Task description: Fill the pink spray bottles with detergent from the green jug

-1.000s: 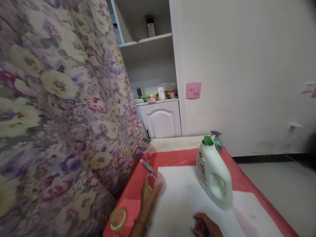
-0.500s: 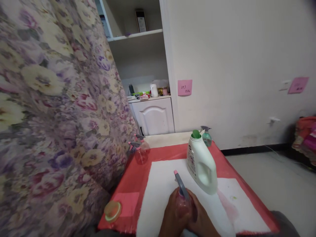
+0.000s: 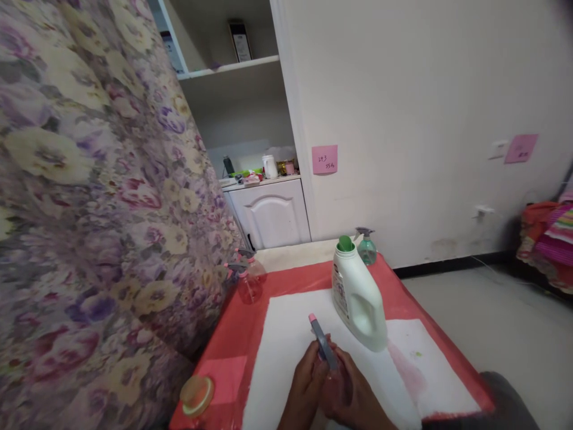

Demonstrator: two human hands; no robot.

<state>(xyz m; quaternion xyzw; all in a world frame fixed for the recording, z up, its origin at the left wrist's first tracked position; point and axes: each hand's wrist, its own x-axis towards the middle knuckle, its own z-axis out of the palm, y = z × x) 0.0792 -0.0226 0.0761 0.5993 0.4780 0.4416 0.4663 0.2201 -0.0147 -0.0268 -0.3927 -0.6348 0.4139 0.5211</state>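
Both my hands hold one pink spray bottle (image 3: 325, 349) with a grey trigger head and a pink nozzle tip that points away from me. My left hand (image 3: 307, 382) is closed near the neck of the bottle, its fingers by the grey head. Around the body of the bottle wraps my right hand (image 3: 353, 388), hiding most of it. Beneath them lies a white sheet (image 3: 286, 340). Just beyond, to the right, stands a large pale green jug (image 3: 358, 298) with a handle and a green piece in its mouth.
Two pink spray bottles (image 3: 249, 286) stand at the table's left edge, and a green spray bottle (image 3: 367, 251) behind the jug. A round lid-like object (image 3: 197, 395) sits front left on the red cover (image 3: 224, 352). A floral curtain (image 3: 111, 209) borders the left side.
My left hand has shifted up toward the neck and head of the spray bottle. The view has turned slightly right, so the surroundings appear farther left.
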